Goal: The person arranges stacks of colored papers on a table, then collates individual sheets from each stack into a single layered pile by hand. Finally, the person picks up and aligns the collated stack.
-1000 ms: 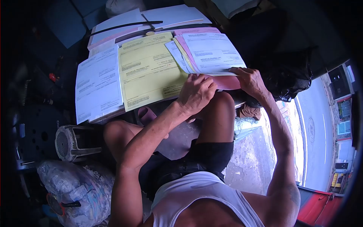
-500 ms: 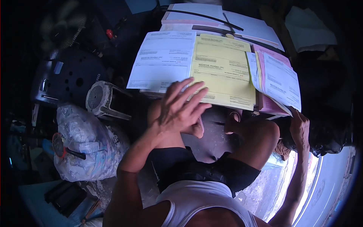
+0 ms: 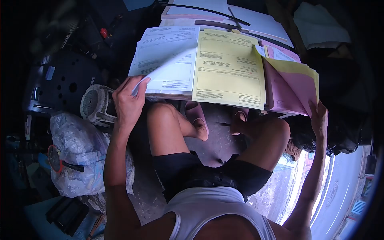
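Observation:
My left hand (image 3: 130,100) pinches the lower left corner of a white printed form (image 3: 178,66), which curls up off the white stack beneath it. A stack of yellow printed forms (image 3: 228,76) lies in the middle, touched by neither hand. At the right, my right hand (image 3: 319,119) is closed on the lower right corner of several form sheets (image 3: 295,80). Those sheets are bent, showing yellow and pink, and lie over the pink stack (image 3: 278,94). The fingertips of my right hand are partly hidden by the paper.
Behind the forms are more paper stacks (image 3: 260,24) with a dark strap (image 3: 208,12) across them. A stool (image 3: 96,104), a fan (image 3: 56,32) and a stuffed clear plastic bag (image 3: 80,156) stand at left. A black plastic bag (image 3: 340,140) lies at right.
My left hand has moved left from the yellow stack and taken hold of a white form's corner. On the right, the sheets now show yellow and pink instead of a white face. The view shifted slightly.

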Tool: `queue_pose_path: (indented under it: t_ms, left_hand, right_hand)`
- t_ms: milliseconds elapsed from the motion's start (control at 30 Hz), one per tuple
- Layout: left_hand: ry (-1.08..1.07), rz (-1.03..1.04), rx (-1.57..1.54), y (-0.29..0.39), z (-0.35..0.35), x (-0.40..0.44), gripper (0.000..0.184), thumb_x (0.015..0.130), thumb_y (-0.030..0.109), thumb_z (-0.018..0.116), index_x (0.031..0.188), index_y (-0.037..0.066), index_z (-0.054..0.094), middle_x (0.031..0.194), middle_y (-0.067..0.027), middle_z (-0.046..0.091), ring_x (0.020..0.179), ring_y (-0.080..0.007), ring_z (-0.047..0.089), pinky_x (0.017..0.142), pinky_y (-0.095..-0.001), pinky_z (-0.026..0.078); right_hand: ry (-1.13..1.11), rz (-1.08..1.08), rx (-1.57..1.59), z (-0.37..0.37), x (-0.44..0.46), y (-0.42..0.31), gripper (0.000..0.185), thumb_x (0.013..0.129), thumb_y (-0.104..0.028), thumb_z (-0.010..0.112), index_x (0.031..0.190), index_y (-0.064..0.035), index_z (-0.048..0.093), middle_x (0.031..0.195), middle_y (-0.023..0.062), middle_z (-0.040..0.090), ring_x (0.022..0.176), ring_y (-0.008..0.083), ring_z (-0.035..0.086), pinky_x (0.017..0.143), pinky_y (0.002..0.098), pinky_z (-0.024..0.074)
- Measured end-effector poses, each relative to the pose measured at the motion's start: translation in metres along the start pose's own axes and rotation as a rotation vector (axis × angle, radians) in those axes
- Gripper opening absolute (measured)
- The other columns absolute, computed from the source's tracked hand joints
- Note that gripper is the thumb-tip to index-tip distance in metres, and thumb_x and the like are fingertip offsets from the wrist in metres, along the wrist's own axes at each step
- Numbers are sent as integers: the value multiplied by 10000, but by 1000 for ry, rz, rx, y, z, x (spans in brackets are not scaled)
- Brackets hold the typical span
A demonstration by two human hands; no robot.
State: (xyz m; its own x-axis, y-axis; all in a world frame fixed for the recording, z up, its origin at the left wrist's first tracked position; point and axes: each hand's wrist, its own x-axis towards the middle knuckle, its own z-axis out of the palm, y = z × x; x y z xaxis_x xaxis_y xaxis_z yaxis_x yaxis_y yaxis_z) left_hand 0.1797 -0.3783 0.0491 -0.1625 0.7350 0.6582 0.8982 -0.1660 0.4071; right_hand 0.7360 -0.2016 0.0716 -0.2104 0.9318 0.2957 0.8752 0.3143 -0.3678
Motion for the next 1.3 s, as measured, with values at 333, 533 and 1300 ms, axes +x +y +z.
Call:
queue_pose_path:
  t_ms: [333, 533, 1300]
  left_hand:
    - [-411, 595, 169, 88, 110, 36, 408, 884, 8, 616, 1290, 14, 648, 1176, -142, 676, 1032, -276, 696, 880, -369, 596]
    - [-382, 721, 111, 90, 107, 15, 238, 903, 107, 628, 1074, -57, 652, 1196, -157, 599, 1144, -286, 615, 957, -446, 543]
    - [-552, 302, -91, 107, 88, 41, 139, 882, 77, 704, 995, 12, 750, 983, -122, 731, 972, -311, 703, 861, -431, 549]
  right_hand:
    - [108, 10, 146, 4, 58, -43, 348, 1040, -283, 584, 1222, -2, 680, 910, 173, 740, 797, 211, 721, 758, 383, 554]
    - [221, -116, 169, 18, 85, -106, 282, 1008, -215, 598, 1224, -57, 685, 922, 215, 742, 822, 338, 747, 771, 416, 567]
    - [-573, -562, -40, 48, 30, -197, 364, 993, -335, 661, 1163, -19, 720, 914, 227, 740, 876, 382, 727, 796, 451, 573]
